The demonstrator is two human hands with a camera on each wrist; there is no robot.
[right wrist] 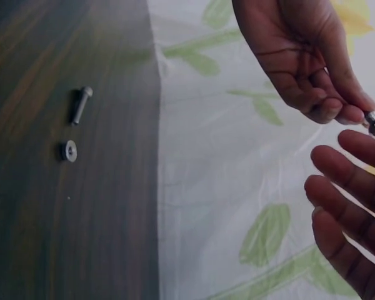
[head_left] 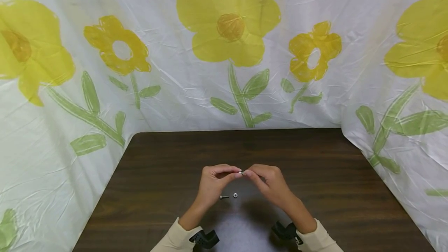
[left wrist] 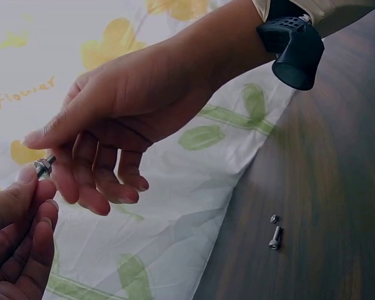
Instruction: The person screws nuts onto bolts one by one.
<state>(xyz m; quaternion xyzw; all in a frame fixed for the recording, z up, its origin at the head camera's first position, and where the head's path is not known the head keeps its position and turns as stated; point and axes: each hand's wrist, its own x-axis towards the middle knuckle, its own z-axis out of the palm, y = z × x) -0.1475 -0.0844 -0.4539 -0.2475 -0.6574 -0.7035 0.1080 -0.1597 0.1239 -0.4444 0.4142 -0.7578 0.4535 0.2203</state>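
Both hands meet over the table around a small metal bolt (head_left: 241, 173) with a nut threaded on its shank. My left hand (head_left: 212, 184) pinches one end between thumb and forefinger; in the left wrist view, the nut (left wrist: 42, 166) shows beside its thumb. At the threaded tip, my right hand (head_left: 271, 184) holds thumb and forefinger around the bolt, its other fingers loosely spread in the right wrist view. Below the hands, a second bolt (head_left: 224, 197) lies on its side, with a loose nut (head_left: 235, 195) to its right.
The dark wooden table (head_left: 168, 174) reaches back to a white cloth (head_left: 168, 100) printed with yellow flowers, which also hangs along both sides. A black wrist camera (head_left: 204, 239) sits at the left cuff, another black camera (head_left: 285, 230) at the right.
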